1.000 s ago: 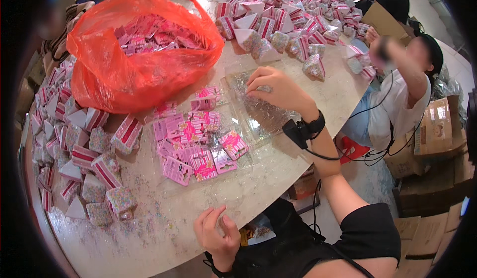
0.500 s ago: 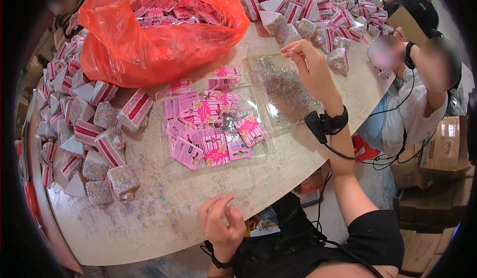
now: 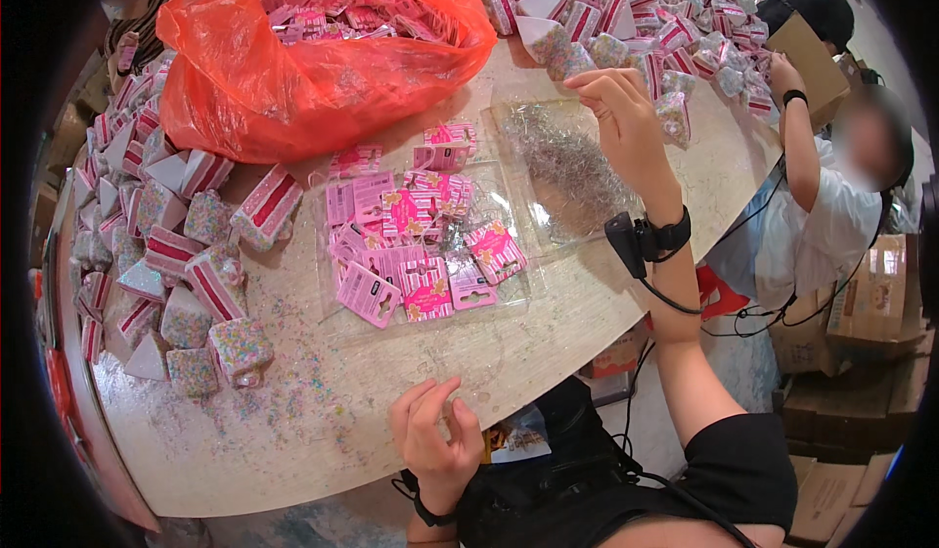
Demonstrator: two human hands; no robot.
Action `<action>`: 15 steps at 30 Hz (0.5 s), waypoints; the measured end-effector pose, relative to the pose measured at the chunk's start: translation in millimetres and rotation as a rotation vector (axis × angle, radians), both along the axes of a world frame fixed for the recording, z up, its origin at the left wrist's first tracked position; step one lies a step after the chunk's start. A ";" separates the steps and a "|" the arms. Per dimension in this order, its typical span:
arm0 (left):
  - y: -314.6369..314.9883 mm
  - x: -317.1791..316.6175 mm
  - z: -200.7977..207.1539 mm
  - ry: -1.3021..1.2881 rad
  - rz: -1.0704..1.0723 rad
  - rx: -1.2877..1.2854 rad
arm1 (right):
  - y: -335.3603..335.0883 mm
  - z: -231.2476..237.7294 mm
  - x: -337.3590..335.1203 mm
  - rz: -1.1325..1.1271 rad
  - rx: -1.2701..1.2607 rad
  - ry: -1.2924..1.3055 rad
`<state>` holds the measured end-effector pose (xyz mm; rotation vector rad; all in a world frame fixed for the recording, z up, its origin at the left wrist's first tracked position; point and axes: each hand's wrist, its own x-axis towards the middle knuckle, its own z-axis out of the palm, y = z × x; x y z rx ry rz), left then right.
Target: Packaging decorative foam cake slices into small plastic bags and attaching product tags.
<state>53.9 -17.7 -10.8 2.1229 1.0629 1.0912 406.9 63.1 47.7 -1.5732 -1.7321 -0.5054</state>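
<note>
Right hand: yours [image 3: 626, 122] is over the right side of the clear tray [image 3: 536, 240], fingers bent and fingertips drawn together; you cannot tell from this view whether they pinch anything.
Left hand: yours [image 3: 436, 440] is at the near table edge, palm half turned up, fingers loosely curled with the thumb apart, gripping nothing that shows.
Wire pieces: fine silvery metal bits [image 3: 558, 157] lie heaped in that clear tray, beneath and beside your right hand.
Pink cards: these [image 3: 426, 289] lie overlapping in a second clear tray [image 3: 501, 201], to the left of the first; a couple lie at its far edge.
Card print: some show you pink and white stripes with a deep pink panel; others show a plainer pink side with a small dark block, fine lines of print and a hanging slot. Most lettering is too small to read.
Red bag: beyond the cards, a translucent plastic bag [image 3: 313, 103] stands open, full of similar printed cards.
Cake slices: glittery wedge ornaments, white with dark pink bands, are piled at your left [image 3: 269, 207] and on the far side [image 3: 675, 34].
Other print: a carton [image 3: 871, 294] at your right carries printing, blurred here.
</note>
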 end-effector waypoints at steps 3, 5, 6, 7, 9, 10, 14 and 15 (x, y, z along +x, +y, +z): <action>-0.1 0.6 -1.2 0.007 -0.002 0.009 | 1.7 -1.4 -2.3 0.001 0.007 0.030; -1.0 -0.7 -2.5 0.028 0.003 0.028 | 4.3 -7.6 -4.6 0.050 0.019 0.207; -1.1 -0.8 -1.8 0.030 0.004 0.029 | 3.6 -8.3 -5.6 0.052 0.019 0.208; -0.9 -0.6 -0.8 0.044 0.001 0.035 | 2.4 -9.0 -6.5 0.059 -0.016 0.345; -0.3 0.1 -0.3 0.063 0.001 0.042 | 0.7 -9.2 -7.6 0.071 -0.051 0.486; -0.2 0.4 -1.0 0.062 0.005 0.045 | -0.6 -7.3 -8.3 0.032 -0.094 0.495; 0.3 3.2 -0.6 0.065 0.010 0.039 | -1.3 -2.0 -8.3 0.021 -0.092 0.352; 0.4 4.1 -0.7 0.064 0.006 0.040 | -1.2 -1.5 -7.9 0.017 -0.090 0.350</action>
